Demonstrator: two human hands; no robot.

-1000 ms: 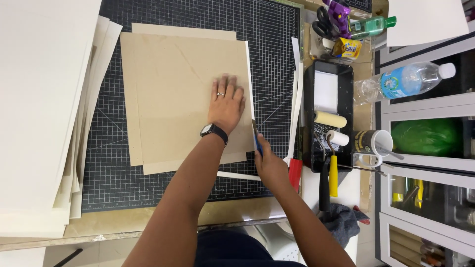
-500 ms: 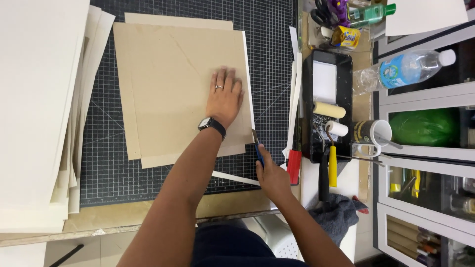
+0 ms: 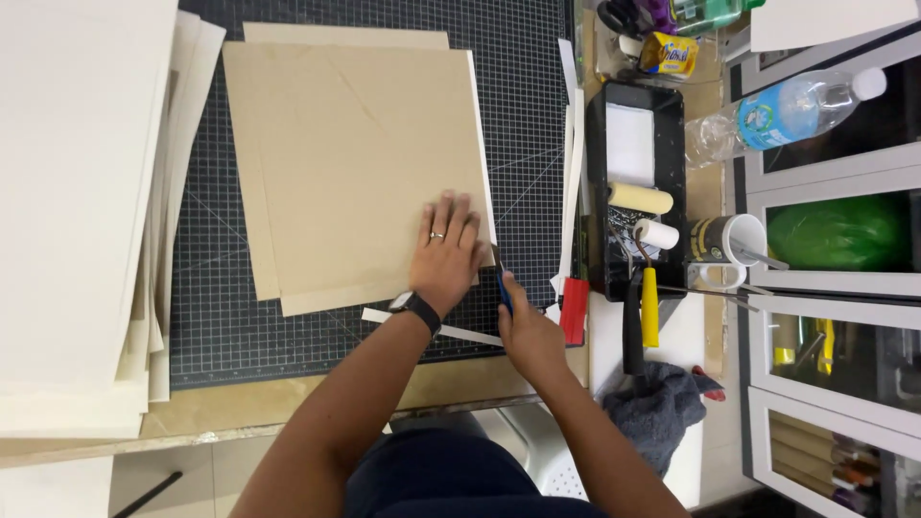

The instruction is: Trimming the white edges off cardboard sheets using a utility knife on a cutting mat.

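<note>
I look down on a dark green gridded cutting mat (image 3: 288,317) covering a workbench. My left hand (image 3: 449,251) lies flat with fingers spread, pressing the near right corner of a large tan cardboard sheet (image 3: 355,163), which sits on the mat just ahead of both hands. My right hand (image 3: 526,331), just right of the left and closer to my body, is closed around a small blue-handled craft knife (image 3: 504,288) whose tip meets the sheet's right edge. A thin white offcut strip (image 3: 432,328) lies between my wrists (so one trim looks finished), and I judge the right-edge cut is at or near its near end. Left of my left hand is a tall stack of cream boards (image 3: 77,211). Right of my right hand stands a black paint tray (image 3: 600,192) with small rollers.
</note>
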